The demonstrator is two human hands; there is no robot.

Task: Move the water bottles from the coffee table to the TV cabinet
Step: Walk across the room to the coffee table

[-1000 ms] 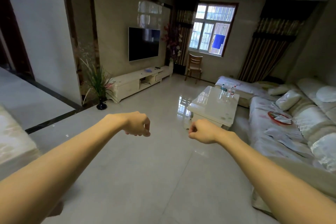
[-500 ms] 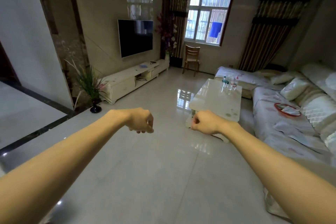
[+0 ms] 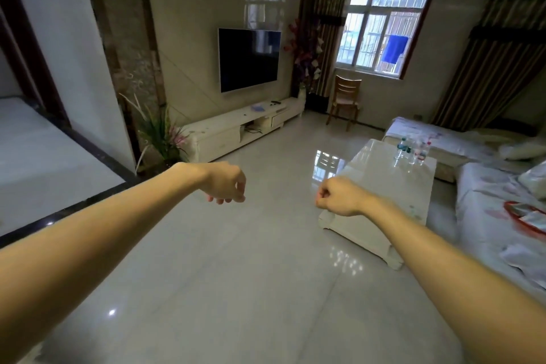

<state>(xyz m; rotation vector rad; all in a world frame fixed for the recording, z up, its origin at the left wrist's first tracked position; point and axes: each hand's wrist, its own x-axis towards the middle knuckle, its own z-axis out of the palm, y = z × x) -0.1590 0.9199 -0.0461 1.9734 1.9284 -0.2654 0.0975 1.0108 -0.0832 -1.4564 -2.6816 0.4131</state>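
Several clear water bottles [image 3: 412, 149] stand in a cluster at the far end of the glossy white coffee table [image 3: 381, 174], right of centre. The long white TV cabinet [image 3: 233, 127] runs along the left wall under a dark wall-mounted TV [image 3: 249, 58]. Both my arms stretch forward over the tiled floor, well short of the bottles. My left hand [image 3: 226, 183] is loosely curled, holding nothing. My right hand [image 3: 338, 196] is a closed fist, holding nothing, in front of the table's near corner.
A cream sofa [image 3: 499, 216] with cushions and a red tray [image 3: 529, 216] lines the right side. A potted plant [image 3: 159, 133] stands at the cabinet's near end. A wooden chair [image 3: 345, 100] sits below the window. Glossy tiled floor [image 3: 236, 275] spreads between cabinet and table.
The view has advanced into the room and turned slightly left; the coffee table and cabinet look closer. Both hands stay curled and held out in front.
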